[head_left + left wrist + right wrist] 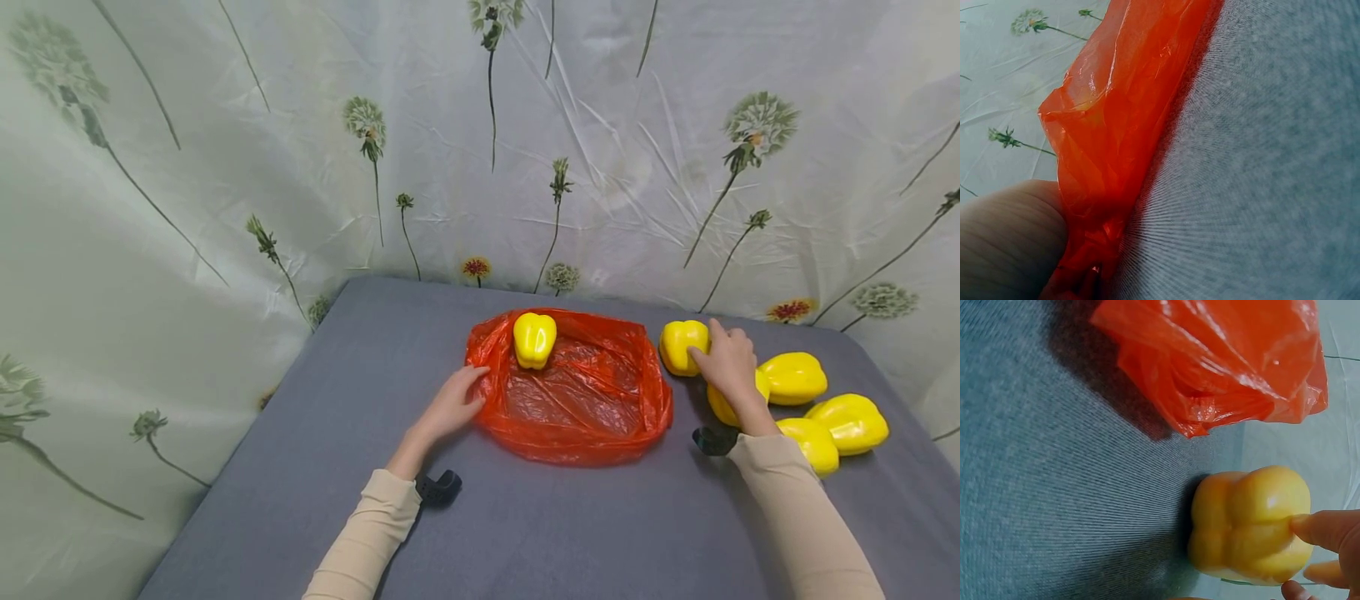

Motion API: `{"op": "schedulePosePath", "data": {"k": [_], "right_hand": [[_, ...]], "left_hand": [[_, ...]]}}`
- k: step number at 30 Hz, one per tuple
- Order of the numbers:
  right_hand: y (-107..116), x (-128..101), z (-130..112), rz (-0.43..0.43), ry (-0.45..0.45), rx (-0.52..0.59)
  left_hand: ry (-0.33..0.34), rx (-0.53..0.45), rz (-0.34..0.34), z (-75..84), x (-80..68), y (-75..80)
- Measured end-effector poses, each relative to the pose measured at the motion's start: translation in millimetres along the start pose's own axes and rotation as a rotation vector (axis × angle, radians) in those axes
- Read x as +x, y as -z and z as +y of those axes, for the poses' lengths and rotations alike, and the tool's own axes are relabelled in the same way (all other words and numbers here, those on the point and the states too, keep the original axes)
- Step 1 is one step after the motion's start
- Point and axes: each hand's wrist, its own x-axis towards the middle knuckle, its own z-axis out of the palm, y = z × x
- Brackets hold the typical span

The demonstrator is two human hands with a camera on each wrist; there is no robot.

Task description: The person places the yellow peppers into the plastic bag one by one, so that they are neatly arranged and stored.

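Note:
A red plastic bag (585, 440) lies spread open on the grey table, its rim standing up. One yellow bell pepper (535, 340) sits inside, at its back left. At the bag's left side, my left hand (448, 406) holds the rim; the left wrist view has the red film (1107, 156) bunching beside a digit, the other fingers hidden. Right of the bag, my right hand (729, 362) grips another yellow bell pepper (681, 347). In the right wrist view that pepper (1250, 525) has fingertips (1310, 526) pressed on its side.
Several more yellow bell peppers (849, 423) lie close together at the right of the table (540, 533), partly covered by my right hand and forearm. A pale curtain (450, 125) printed with dandelions hangs behind the table and along its left side.

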Motion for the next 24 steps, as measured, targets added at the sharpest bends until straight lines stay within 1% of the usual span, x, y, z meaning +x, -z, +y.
{"op": "schedulePosePath", "data": {"k": [5,11,14,20,24], "right_hand": [[-1.8,0.5,-4.9,0.005,0.008,0.042],[-3.2,2.2,-6.4,0.006,0.07,0.095],[-3.8,3.3,-7.2,-0.006,0.101,0.096],[-6.3,6.0,-11.1,-0.05,0.178,0.071],[-8.5,7.4,-16.1,-0.073,0.217,0.082]], "left_hand": [[0.009,-0.005,-0.001,0.6,0.5,0.4],[0.002,-0.016,-0.003,1.0,1.4,1.5],[-0.002,-0.014,0.0,0.6,1.6,1.6],[0.012,-0.005,-0.005,-1.4,0.7,0.1],[0.016,-0.004,-0.01,-1.2,0.8,-0.9]]}}
